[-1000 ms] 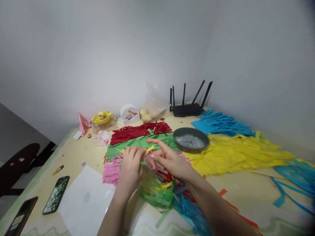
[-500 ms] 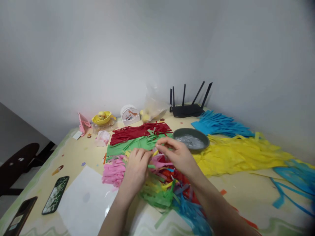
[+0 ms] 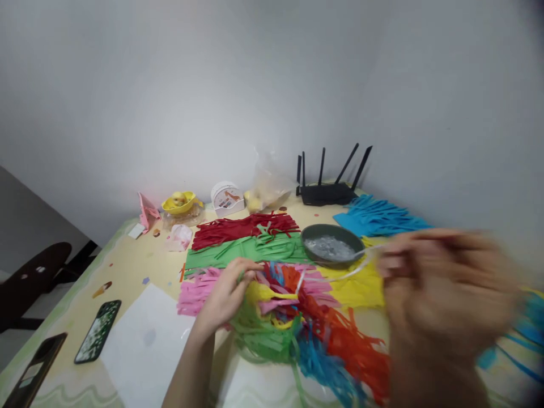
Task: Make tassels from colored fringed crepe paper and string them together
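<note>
My left hand [image 3: 232, 289] is closed at the upper end of a bundle of fringed paper tassels [image 3: 272, 331] in green, yellow, red, orange and blue. A thin whitish string [image 3: 335, 277] runs from the bundle in a slack curve to my right hand [image 3: 446, 294]. That hand is raised at the right, smeared by motion, with its fingers closed round the string's end. Beneath the bundle lies a pink fringed strip [image 3: 198, 294]. A grey bowl [image 3: 308, 255] with clear, crinkled material in it stands just behind the string.
Red [image 3: 238, 229], green [image 3: 242, 249], yellow [image 3: 357, 289] and blue [image 3: 374, 218] fringed paper lies around. A black router [image 3: 327, 194] stands by the wall. White paper [image 3: 148, 345] and two phones, one patterned [image 3: 97, 331] and one dark [image 3: 38, 368], lie left.
My right hand has moved away to the right and towards the camera, drawing the string out from the bundle. My left hand has stayed at the tassels. The orange and red strips now show more.
</note>
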The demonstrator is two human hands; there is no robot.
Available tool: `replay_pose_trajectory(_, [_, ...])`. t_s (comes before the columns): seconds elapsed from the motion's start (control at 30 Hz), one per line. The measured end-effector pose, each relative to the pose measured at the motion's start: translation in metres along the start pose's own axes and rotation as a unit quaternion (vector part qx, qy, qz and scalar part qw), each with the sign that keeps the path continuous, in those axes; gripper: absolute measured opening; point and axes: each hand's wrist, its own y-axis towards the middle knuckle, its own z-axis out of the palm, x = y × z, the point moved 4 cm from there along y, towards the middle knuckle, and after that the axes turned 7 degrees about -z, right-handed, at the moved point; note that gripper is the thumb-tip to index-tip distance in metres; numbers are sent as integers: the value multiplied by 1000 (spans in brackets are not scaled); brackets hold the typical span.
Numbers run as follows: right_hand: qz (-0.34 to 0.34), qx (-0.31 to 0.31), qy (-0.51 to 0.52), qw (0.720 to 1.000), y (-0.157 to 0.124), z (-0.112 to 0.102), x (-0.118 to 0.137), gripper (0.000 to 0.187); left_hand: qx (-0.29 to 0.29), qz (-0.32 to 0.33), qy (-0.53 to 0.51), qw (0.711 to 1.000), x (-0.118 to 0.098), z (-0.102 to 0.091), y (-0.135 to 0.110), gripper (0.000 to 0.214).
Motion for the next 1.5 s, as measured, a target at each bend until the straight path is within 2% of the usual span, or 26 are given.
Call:
replay_pose_trajectory(0.07, [-7, 34, -14, 999, -3, 28, -1, 13, -5, -41, -84, 996, 2, -4, 0, 28])
replay_pose_trajectory(0.1, [3, 92, -18, 996, -5, 46, -3, 12, 9, -58, -107, 992, 3, -3, 0, 29])
replay_pose_trajectory(0.17, [33, 238, -18, 971, -14, 80, -9, 17, 33, -70, -121, 990, 4, 3, 0, 31])
replay_pose_trajectory(0.23, [33, 301, -20, 953, -20, 99, -14, 19, 27, -69, -108, 991, 5, 7, 0, 30])
replay_pose_trajectory(0.3, [21, 325, -28, 945, -23, 105, -19, 15, 15, -66, -103, 992, 4, 10, 1, 26])
replay_pose_trajectory(0.4, [29, 321, -22, 946, -20, 100, -25, 14, 25, -63, -153, 986, 1, 8, 1, 22])
replay_pose_trajectory(0.53, [68, 234, 8, 970, -11, 88, -30, 18, 32, -95, -300, 949, 5, 2, 2, 35])
replay_pose_trajectory(0.63, [89, 191, 45, 976, -8, 85, -29, 23, -56, -112, -338, 933, 11, -5, 3, 33])
replay_pose_trajectory(0.7, [120, 208, 80, 967, -11, 87, -28, 37, -121, -110, -332, 929, 13, -9, 3, 30])
replay_pose_trajectory(0.8, [189, 276, 138, 932, -20, 94, -27, 48, -175, -89, -277, 941, 11, -11, 1, 25])
replay_pose_trajectory(0.9, [221, 289, 174, 915, -25, 98, -28, 51, -183, -71, -210, 958, 7, -12, 0, 19])
replay_pose_trajectory(1.1, [227, 284, 186, 913, -23, 99, -31, 58, -197, -50, -117, 972, -1, -12, -1, 15])
replay_pose_trajectory(1.23, [234, 277, 169, 916, -17, 97, -36, 59, -200, 24, -13, 980, -9, -10, -4, 11])
replay_pose_trajectory(1.37, [239, 289, 155, 914, -14, 96, -49, 37, -193, 85, 86, 974, -15, -6, -7, 10])
replay_pose_trajectory(1.43, [213, 281, 137, 926, -12, 94, -51, 31, -197, 97, 121, 968, -17, -4, -8, 9])
replay_pose_trajectory(1.5, [140, 246, 94, 955, -6, 87, -45, 27, -208, 100, 142, 963, -20, -5, -10, 9])
